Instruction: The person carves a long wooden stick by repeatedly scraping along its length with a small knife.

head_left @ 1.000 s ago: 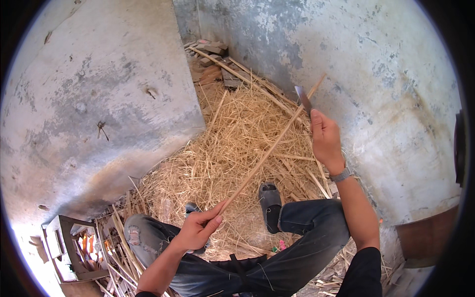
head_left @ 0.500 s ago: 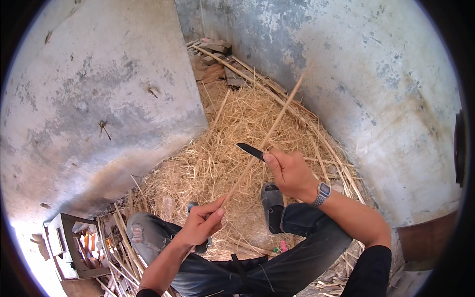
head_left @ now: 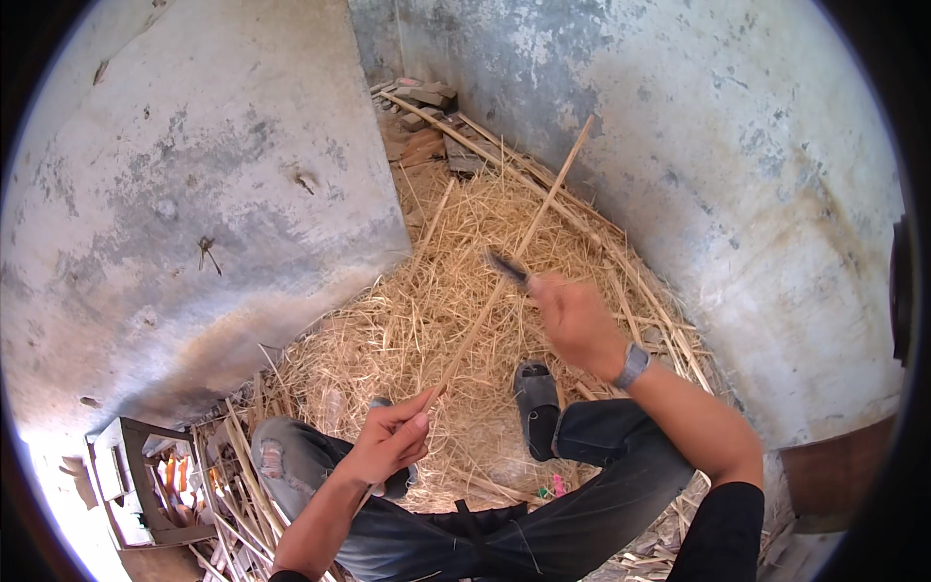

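My left hand (head_left: 390, 441) is closed round the near end of a long, thin wooden stick (head_left: 477, 330), which slants up and away to the right. In my right hand (head_left: 579, 323), blurred by motion, is a knife (head_left: 506, 267) with a dark blade. The blade points to the left and lies across the stick's middle in the view; whether it touches the wood I cannot tell. A metal wristwatch (head_left: 633, 366) is on my right wrist.
Pale shavings (head_left: 417, 301) cover the floor between my legs and the walls. Long sticks (head_left: 543, 189) lie along the right wall (head_left: 737, 175). Broken bricks (head_left: 427, 94) are heaped in the far corner. A wooden frame (head_left: 126, 475) stands at the left beside more sticks.
My right hand and the knife have shifted slightly to the right and up along the stick. The stick's far end has risen a little; my left hand has hardly moved.
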Tool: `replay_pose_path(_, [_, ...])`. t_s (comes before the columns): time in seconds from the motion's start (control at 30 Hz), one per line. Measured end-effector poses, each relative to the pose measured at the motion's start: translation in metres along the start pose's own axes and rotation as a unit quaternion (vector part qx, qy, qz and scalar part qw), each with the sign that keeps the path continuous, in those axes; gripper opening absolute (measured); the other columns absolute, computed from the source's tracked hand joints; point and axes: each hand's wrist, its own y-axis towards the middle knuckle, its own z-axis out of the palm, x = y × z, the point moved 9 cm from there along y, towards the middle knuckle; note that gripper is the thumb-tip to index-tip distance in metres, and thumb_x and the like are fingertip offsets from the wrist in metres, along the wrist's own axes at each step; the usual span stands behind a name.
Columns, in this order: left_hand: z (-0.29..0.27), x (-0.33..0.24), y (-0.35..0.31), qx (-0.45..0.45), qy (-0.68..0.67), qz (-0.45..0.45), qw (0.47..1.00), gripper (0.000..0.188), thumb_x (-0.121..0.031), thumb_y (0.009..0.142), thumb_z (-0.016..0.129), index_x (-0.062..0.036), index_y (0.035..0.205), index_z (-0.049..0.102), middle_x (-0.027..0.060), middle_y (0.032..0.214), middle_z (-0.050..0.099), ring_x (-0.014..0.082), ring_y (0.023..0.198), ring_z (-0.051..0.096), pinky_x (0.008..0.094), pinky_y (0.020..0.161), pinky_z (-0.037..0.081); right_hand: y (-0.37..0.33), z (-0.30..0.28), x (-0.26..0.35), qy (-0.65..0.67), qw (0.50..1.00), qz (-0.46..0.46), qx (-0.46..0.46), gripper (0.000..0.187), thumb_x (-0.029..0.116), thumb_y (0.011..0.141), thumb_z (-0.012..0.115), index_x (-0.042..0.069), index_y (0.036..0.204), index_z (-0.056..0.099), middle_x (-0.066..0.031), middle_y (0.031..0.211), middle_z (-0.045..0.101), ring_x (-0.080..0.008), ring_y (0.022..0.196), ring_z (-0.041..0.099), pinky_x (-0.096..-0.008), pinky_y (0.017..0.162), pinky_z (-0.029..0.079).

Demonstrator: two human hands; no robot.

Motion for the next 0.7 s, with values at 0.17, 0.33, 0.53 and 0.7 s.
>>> replay_pose_path(0.17, [0.012,0.012,-0.004,0.039,-0.009,-0.02,0.999,0.046,-0.018,0.109,0.05,-0.0075,0.153,0.045,-0.0055,0.059,0.03,0.0044,0.046,0.024,0.0229,0.044,0.025,0.031,-0.078,-0.067,-0.027,0.983,0.086,-0.161,0.045,0.035,0.109,0.045,-0.002,0.094,0.065,-0.0149,0.057,0.048,-0.0254,0.049,0.044,-0.0415,0.052,0.037])
replay_pose_path(0.33, [0.006,0.021,-0.008,0.038,-0.038,-0.056,0.997,0.046,-0.018,0.108,0.051,-0.0078,0.153,0.046,-0.0055,0.058,0.029,0.0044,0.046,0.023,0.023,0.044,0.025,0.012,-0.062,-0.069,-0.01,0.985,0.083,-0.148,0.046,0.036,0.109,0.045,-0.002,0.09,0.064,-0.0155,0.057,0.048,-0.0258,0.049,0.043,-0.0414,0.051,0.036])
replay_pose_path(0.53, [-0.004,0.013,-0.004,0.013,-0.03,-0.035,0.999,0.047,-0.018,0.109,0.051,-0.0069,0.154,0.043,-0.0053,0.058,0.028,0.0042,0.046,0.023,0.023,0.043,0.024,-0.005,-0.01,-0.042,0.032,0.997,0.065,0.019,0.043,0.032,0.109,0.045,-0.002,0.086,0.057,-0.0105,0.06,0.042,-0.0197,0.055,0.039,-0.0391,0.054,0.035])
replay_pose_path(0.7, [0.011,0.02,-0.002,0.065,-0.027,-0.027,0.997,0.046,-0.014,0.11,0.048,-0.0057,0.155,0.041,-0.0045,0.06,0.032,0.0051,0.049,0.025,0.0241,0.044,0.025,0.026,-0.07,-0.08,-0.018,0.986,0.107,-0.125,0.048,0.037,0.108,0.046,-0.002,0.083,0.056,-0.0131,0.059,0.043,-0.0206,0.054,0.041,-0.0403,0.054,0.035])
